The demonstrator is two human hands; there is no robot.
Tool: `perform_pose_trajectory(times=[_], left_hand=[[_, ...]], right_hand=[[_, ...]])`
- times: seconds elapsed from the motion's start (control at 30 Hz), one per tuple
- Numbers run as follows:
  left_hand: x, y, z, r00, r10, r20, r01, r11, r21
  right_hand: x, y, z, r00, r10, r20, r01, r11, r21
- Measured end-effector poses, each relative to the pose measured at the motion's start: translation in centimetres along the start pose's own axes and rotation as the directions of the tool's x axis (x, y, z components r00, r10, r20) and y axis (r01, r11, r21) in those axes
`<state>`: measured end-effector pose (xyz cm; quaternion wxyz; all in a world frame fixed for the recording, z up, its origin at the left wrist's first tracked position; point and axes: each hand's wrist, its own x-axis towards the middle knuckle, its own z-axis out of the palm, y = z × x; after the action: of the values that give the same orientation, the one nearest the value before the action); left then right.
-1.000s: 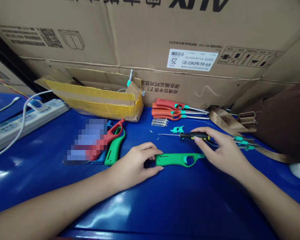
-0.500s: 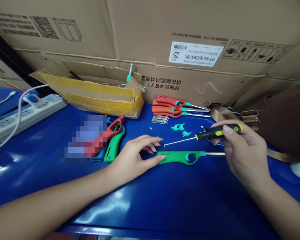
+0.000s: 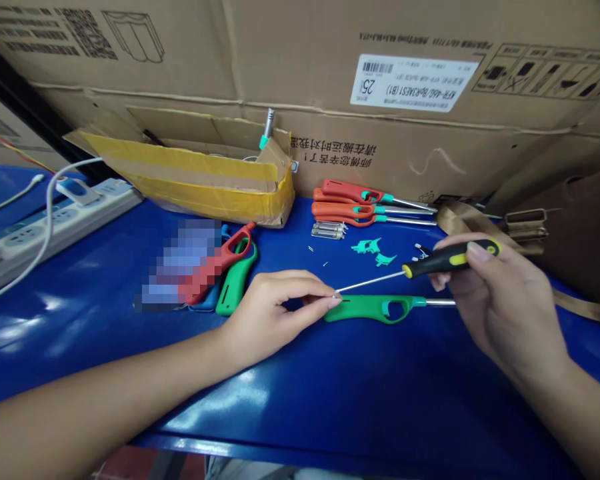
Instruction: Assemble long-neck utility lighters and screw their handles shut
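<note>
The right hand (image 3: 513, 300) wraps its fingers round a screwdriver (image 3: 433, 261) while the left hand (image 3: 280, 308) pinches its tip by the green lighter (image 3: 367, 309).

Smooth green plastic lighter (image 3: 366, 309) with shiny metal tube (image 3: 439, 303), screwdriver (image 3: 420, 265) of bright metal and plastic, glossy blue table (image 3: 300, 413) (it mirrors white light), matt cardboard carton (image 3: 300, 67).

Green lighter (image 3: 365, 309): teal trigger inside looped guard, dark slot in body, on its side on blue tabletop (image 3: 300, 400), metal tube pointing right, tube end hidden | Screwdriver (image 3: 420, 267): black-and-yellow handle, thin shaft, raised, slanting down leftward; tip near lighter's butt, contact unclear
</note>
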<state>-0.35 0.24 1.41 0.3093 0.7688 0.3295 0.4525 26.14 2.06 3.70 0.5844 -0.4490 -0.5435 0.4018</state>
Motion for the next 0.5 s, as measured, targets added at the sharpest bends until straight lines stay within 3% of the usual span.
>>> perform_pose_trajectory(times=[0.5], left_hand=[[-0.16,-0.14,0.03,0.998,0.003,0.057,-0.006,0.999,0.053]], right_hand=[[-0.12,-0.14,-0.16,0.996,-0.094,0.006,0.094,0.995,-0.033]])
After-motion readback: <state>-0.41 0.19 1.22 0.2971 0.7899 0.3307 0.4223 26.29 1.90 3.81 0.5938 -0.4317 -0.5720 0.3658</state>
